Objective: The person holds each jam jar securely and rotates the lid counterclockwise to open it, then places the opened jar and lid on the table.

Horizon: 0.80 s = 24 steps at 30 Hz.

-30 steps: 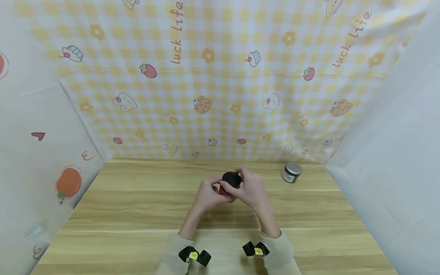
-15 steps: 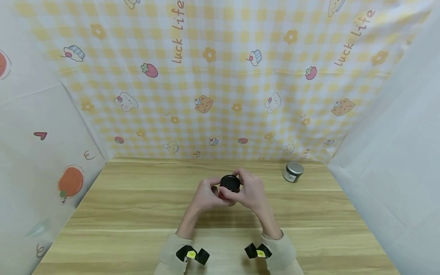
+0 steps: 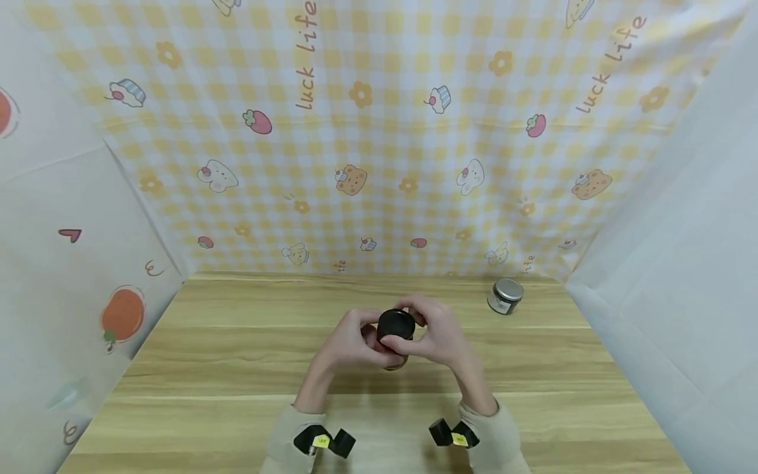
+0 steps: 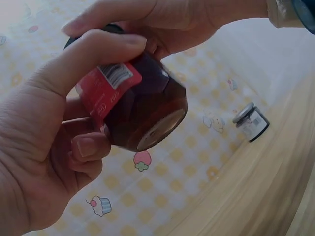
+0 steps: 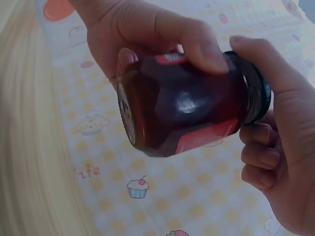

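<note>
A faceted glass jar (image 5: 187, 105) with dark red contents and a red label is held up over the wooden table, its black lid (image 3: 396, 324) facing the head camera. My left hand (image 3: 352, 342) grips the jar's body, with the thumb across the barcode label (image 4: 110, 83) in the left wrist view. My right hand (image 3: 435, 336) holds the lid, thumb on one side and index finger on the other. In the right wrist view the right hand's other fingers (image 5: 261, 152) curl below the lid. The lid sits on the jar's mouth.
A second small jar (image 3: 505, 296) with a silver lid and a white label stands at the back right of the wooden table (image 3: 249, 368). A yellow checked cloth (image 3: 379, 145) hangs behind the table, and white sheets flank it on both sides.
Both hands and the jar have come slightly nearer the body. The right hand's fingers have shifted round the lid, and the wrists have spread a little apart.
</note>
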### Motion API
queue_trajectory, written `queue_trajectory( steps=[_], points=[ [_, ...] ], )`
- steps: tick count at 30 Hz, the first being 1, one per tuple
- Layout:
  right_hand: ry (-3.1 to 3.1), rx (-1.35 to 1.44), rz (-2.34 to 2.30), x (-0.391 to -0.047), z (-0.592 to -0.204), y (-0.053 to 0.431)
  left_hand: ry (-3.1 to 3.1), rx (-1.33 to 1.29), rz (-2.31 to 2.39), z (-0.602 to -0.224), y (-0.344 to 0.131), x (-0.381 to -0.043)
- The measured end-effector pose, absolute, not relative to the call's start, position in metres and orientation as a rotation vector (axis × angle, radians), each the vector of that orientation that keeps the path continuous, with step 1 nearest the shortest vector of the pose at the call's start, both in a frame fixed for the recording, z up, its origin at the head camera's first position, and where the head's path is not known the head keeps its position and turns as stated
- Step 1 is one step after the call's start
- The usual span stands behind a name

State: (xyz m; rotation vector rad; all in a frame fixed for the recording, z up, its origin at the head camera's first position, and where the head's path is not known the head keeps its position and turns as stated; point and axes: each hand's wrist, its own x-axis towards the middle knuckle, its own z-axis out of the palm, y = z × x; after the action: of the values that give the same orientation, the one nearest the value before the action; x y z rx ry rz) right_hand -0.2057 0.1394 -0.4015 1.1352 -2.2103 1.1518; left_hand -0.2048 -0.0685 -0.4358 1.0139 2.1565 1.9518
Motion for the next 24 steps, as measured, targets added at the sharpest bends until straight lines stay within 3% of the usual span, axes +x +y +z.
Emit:
queue_trajectory(
  steps=[10, 24],
  points=[
    [-2.115, 1.323, 1.311, -0.201, -0.395, 0.138, 1.888, 1.341, 1.955, -0.435, -0.074, -0.209],
    [-2.094, 1.481, 1.38, -0.198, -0.391, 0.138, 1.666, 1.318, 1.961, -0.436, -0.079, -0.206]
  ],
)
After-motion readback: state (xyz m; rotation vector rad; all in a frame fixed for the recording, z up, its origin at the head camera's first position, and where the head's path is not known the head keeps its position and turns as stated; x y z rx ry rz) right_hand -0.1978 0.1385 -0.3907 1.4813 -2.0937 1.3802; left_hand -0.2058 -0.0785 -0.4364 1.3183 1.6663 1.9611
